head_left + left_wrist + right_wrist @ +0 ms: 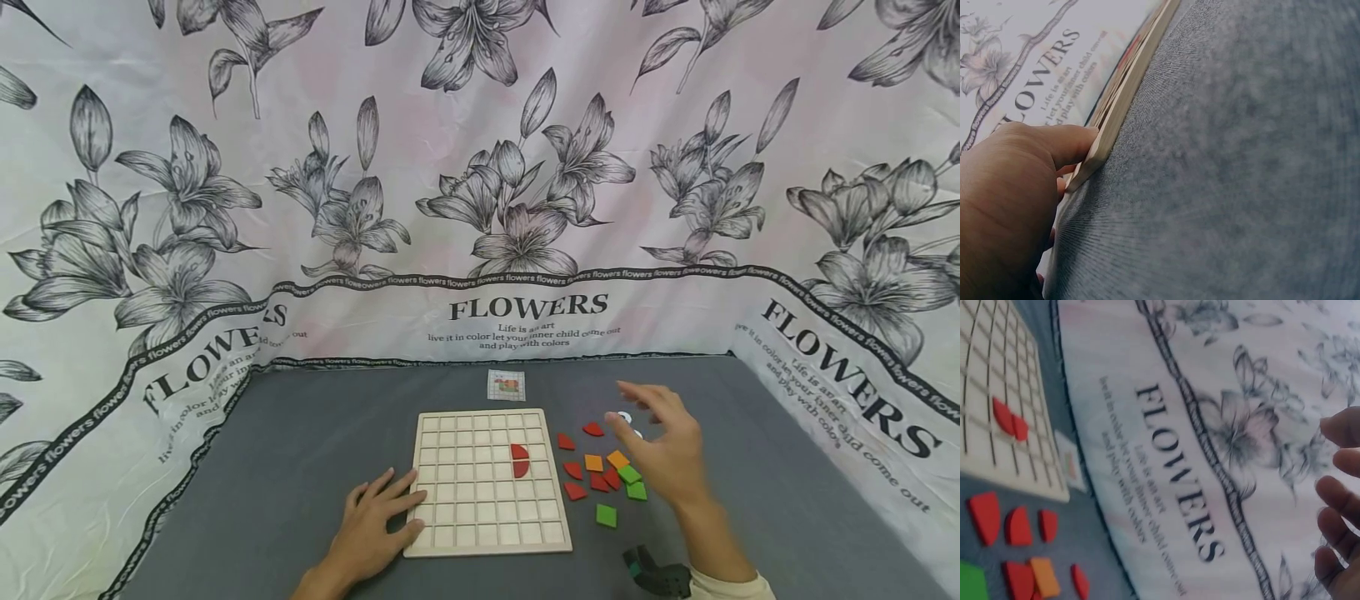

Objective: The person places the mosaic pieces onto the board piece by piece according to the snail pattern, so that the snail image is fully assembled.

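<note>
"Fingers?"
"Left hand point(377, 525): spread, touching the wooden board point(465, 492) at its left edge. Right hand point(666, 446): thumb and fingers apart, near loose tiles point(593, 462) right of the board."
"Risks?"
"A left-hand push could jar the board's two red pieces point(520, 452); a hasty right-hand grab might scatter crowded tiles."

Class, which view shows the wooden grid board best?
The head view: the wooden grid board shows almost whole, the left hand covering only part of one edge. The left wrist view shows it nearly edge-on; the right wrist view crops it.
</note>
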The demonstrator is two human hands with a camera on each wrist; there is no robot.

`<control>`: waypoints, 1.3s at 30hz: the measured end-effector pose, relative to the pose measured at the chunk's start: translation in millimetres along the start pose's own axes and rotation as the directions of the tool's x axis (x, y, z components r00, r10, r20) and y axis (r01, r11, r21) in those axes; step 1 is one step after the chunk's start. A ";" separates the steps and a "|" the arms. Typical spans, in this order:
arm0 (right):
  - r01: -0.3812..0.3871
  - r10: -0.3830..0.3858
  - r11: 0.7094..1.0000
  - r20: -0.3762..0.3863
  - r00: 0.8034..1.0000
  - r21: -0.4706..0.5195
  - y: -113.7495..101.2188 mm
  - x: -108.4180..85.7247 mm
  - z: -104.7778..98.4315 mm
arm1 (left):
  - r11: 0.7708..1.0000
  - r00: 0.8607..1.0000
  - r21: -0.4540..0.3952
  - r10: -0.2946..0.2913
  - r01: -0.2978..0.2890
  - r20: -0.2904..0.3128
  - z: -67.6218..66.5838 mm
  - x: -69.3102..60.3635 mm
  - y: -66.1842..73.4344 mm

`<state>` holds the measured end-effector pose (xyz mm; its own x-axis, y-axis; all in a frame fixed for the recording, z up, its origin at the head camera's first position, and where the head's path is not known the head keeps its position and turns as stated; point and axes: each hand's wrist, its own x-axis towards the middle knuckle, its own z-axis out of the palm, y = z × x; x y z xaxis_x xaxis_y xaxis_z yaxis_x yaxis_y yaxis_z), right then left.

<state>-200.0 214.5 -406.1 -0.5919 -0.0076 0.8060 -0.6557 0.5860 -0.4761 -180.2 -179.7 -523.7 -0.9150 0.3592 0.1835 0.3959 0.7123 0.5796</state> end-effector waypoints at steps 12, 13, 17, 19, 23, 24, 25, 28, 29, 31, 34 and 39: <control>-0.294 0.299 0.951 0.033 0.954 -0.093 53.2 -34.5 6.4 | 1.000 1.000 0.020 0.003 -0.003 -0.005 0.1 1.5 -1.8; -0.311 0.317 0.944 0.040 0.948 -0.113 57.6 -38.3 7.7 | 1.000 1.000 0.020 0.005 -0.005 -0.006 0.0 1.7 -1.6; -0.358 0.373 0.917 0.066 0.925 -0.174 70.7 -53.0 11.4 | 1.000 1.000 0.019 0.013 -0.012 -0.011 -0.1 2.1 -0.8; -0.359 0.379 0.913 0.079 0.922 -0.192 75.5 -58.6 12.9 | 1.000 1.000 0.018 0.013 -0.013 -0.010 0.1 2.3 -0.6; -0.358 0.390 0.907 0.123 0.913 -0.220 82.6 -65.3 15.0 | 1.000 1.000 0.020 0.012 -0.012 -0.010 0.7 2.5 -0.1; -0.364 0.400 0.903 0.137 0.906 -0.230 83.9 -66.3 15.3 | 1.000 1.000 0.019 0.011 -0.011 -0.008 0.9 2.4 -0.2; -0.372 0.414 0.895 0.151 0.898 -0.246 85.1 -67.3 15.7 | 1.000 1.000 0.019 0.011 -0.011 -0.009 0.9 2.5 -0.1; -0.401 0.467 0.866 0.197 0.862 -0.299 88.1 -70.0 16.5 | 1.000 1.000 0.018 0.010 -0.009 -0.009 0.7 2.1 -0.4; -0.407 0.481 0.858 0.213 0.850 -0.313 88.9 -70.8 16.9 | 1.000 1.000 0.017 0.007 -0.007 -0.008 0.4 2.0 -0.3; -0.411 0.502 0.845 0.244 0.829 -0.341 90.2 -72.3 18.1 | 1.000 1.000 0.017 0.006 -0.006 -0.006 -0.3 1.7 -0.1; -0.434 0.541 0.823 0.272 0.796 -0.368 91.7 -72.8 20.4 | 1.000 1.000 0.012 0.000 0.000 -0.001 -1.3 1.1 0.6; -0.443 0.548 0.817 0.255 0.797 -0.370 92.8 -71.7 22.2 | 1.000 1.000 0.015 -0.005 0.005 -0.005 -0.7 0.8 0.9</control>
<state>-228.7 251.4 -515.8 -0.9503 0.1082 0.2918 -0.1001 0.7814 -0.6159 -180.6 -179.2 -522.5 -0.9172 0.3529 0.1850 0.3927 0.7227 0.5687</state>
